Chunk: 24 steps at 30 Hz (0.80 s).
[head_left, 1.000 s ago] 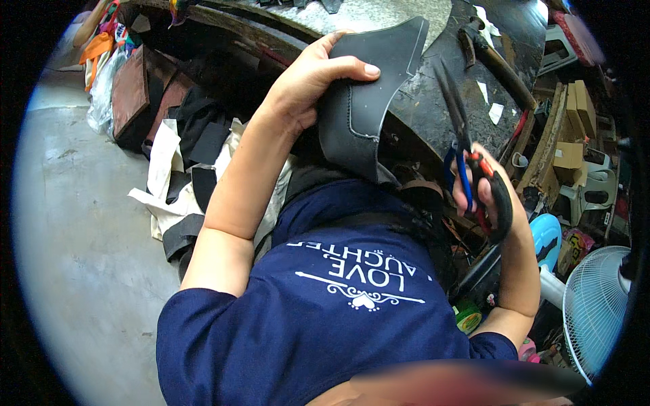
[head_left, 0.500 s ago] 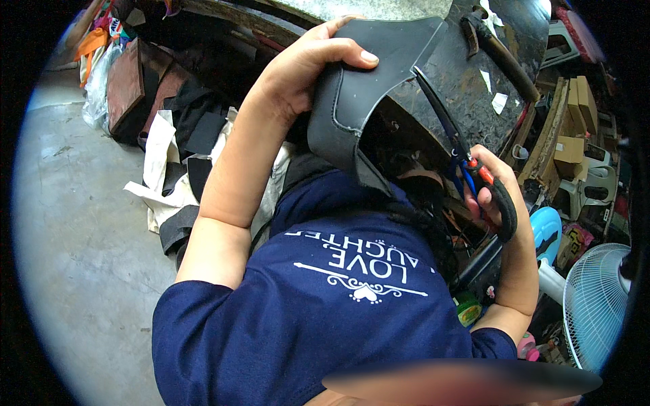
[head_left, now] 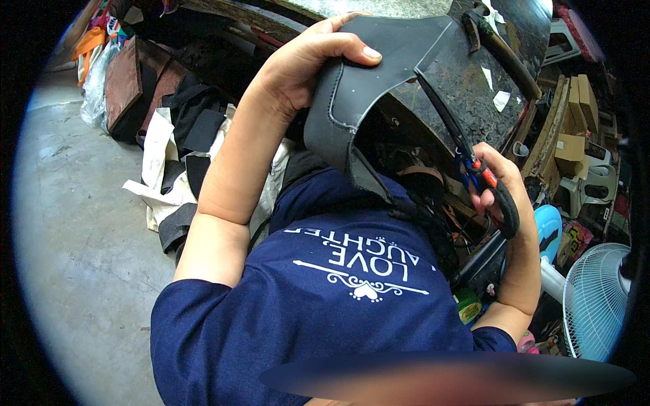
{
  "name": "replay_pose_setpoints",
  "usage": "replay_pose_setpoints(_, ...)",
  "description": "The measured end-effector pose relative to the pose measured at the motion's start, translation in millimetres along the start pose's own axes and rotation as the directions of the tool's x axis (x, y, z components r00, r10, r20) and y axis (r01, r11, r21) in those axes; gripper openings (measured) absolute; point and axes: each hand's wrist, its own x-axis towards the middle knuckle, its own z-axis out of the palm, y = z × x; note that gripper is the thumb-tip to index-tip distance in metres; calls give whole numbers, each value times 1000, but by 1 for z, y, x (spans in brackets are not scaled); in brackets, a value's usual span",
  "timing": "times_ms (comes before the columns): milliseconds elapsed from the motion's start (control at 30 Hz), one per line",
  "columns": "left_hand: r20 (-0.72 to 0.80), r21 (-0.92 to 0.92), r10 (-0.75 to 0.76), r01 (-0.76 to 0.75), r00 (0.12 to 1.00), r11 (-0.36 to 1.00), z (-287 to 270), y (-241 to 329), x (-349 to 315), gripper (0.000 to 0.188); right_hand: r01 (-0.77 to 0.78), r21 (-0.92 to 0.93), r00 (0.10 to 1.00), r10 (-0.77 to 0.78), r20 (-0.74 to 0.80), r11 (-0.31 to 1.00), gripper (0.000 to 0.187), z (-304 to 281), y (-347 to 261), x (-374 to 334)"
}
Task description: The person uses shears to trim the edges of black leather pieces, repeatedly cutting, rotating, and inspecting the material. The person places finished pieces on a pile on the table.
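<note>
My left hand (head_left: 325,51) is closed on a black leather shoe upper (head_left: 396,57), thumb on top and the other fingers mostly hidden behind it. A stitched seam runs along the upper's near side, and one strip hangs down toward my lap. In my right hand (head_left: 497,179) is a pair of scissors (head_left: 447,111) with red, blue and black handles, its fingers wrapped round them. The long blades point up and away, their tips at the upper's right edge. From here the blades look nearly closed together.
Beyond the upper stands a dark, worn work surface (head_left: 467,88) bearing a hammer (head_left: 504,57) and white scraps (head_left: 501,101). Cloth and black material scraps (head_left: 162,169) lie at left beside a brown board (head_left: 125,81). Right of me are a fan (head_left: 596,301) and small cardboard boxes (head_left: 570,152).
The scissor blades have come closer together at the upper's edge. The upper has tilted slightly, and its hanging strip has shifted a little. Both hands keep their holds.
</note>
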Motion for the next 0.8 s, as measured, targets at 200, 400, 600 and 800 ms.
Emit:
replay_pose_setpoints(200,-1,-137,-8,8,1000,991,6,-2,1,52,18,-39,1000,-18,-9,999,89,-2,3,0)
replay_pose_setpoints(400,-25,-176,21,-25,999,984,6,4,16,34,162,198,987,-160,-23,967,77,-12,8,10)
replay_pose_setpoints(600,-73,-386,-42,11,996,922,21,-12,76,21,387,69,897,-358,-259,919,69,9,-7,42)
replay_pose_setpoints(800,298,-654,36,177,954,736,17,-5,71,56,558,-197,676,-580,-455,806,46,12,-37,65)
